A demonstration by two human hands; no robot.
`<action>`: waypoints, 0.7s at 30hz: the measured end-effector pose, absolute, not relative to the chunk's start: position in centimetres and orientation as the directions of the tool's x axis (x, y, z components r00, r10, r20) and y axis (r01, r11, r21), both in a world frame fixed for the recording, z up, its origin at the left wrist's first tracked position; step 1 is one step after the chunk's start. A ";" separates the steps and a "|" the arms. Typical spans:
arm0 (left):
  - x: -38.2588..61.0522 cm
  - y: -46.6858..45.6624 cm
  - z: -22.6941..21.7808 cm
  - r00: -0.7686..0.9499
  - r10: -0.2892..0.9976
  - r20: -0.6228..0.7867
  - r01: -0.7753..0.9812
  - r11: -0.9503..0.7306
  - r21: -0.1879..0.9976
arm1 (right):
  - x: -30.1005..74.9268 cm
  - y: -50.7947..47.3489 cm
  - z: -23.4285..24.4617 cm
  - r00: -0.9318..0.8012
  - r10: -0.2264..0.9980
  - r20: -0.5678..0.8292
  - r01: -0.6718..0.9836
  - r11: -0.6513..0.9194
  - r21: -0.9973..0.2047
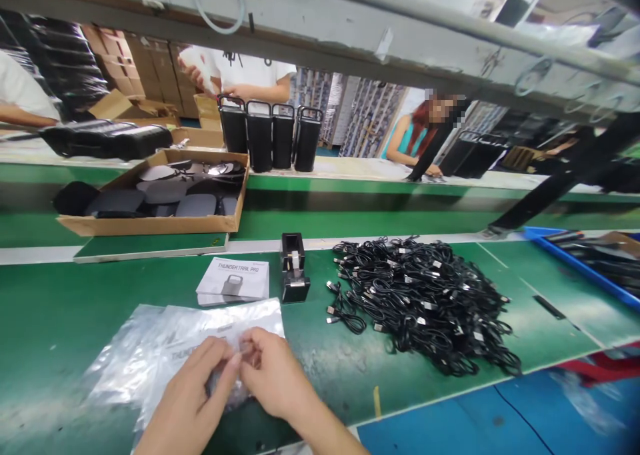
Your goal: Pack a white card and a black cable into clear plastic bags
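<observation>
My left hand (193, 392) and my right hand (277, 375) meet over a clear plastic bag (165, 368), thumbs and fingertips pinched together on its film. Printed lettering shows through the bag beside my left fingers. My hands hide the middle of the bag. More clear plastic bags (127, 348) lie flat to the left, partly overlapped. Just beyond my fingers is a stack of white printed booklets (235, 278), with a black tape dispenser (294, 268) to its right. A large heap of coiled black USB cables (425, 302) covers the bench right of my hands.
A cardboard tray (150, 225) of dark oval parts stands at the back left. Several black handled cases (260, 135) line the raised shelf. A blue tray (580, 255) sits at the right, near a slanting black post (540, 188). Co-workers are across the bench; a beam runs overhead.
</observation>
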State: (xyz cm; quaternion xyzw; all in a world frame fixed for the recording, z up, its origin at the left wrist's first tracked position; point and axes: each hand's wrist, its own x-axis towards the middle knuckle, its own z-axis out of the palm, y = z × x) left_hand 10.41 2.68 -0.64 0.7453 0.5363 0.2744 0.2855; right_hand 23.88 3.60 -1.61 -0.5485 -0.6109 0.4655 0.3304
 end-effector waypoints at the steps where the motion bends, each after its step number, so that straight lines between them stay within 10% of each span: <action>1: 10.4 2.9 -1.0 0.262 0.962 0.076 0.665 -0.237 0.708 | 24.9 3.4 -1.3 -0.208 0.973 -0.104 0.400 -0.013 -0.917; 6: 10.9 3.1 -1.7 0.192 0.981 0.028 0.741 -0.163 0.652 | 31.8 3.7 0.7 -0.029 0.997 -0.071 0.592 -0.040 -0.805; 10: 11.2 3.3 -1.8 0.220 0.976 0.004 0.772 -0.176 0.611 | 35.5 6.5 1.2 0.301 0.939 0.164 0.939 -0.262 -0.225; 12: 11.2 3.7 -2.1 0.235 0.972 -0.028 0.794 -0.175 0.583 | 36.4 7.8 1.0 0.267 0.953 0.143 0.960 -0.249 -0.129; 17: 11.5 4.0 -2.3 0.251 0.966 -0.065 0.807 -0.171 0.566 | 36.4 6.9 0.4 0.177 0.970 0.165 0.964 -0.138 -0.227; 21: 11.8 3.6 -1.5 0.233 0.969 -0.081 0.797 -0.143 0.586 | 33.4 3.7 -0.2 0.120 0.992 0.030 0.629 -0.052 -0.776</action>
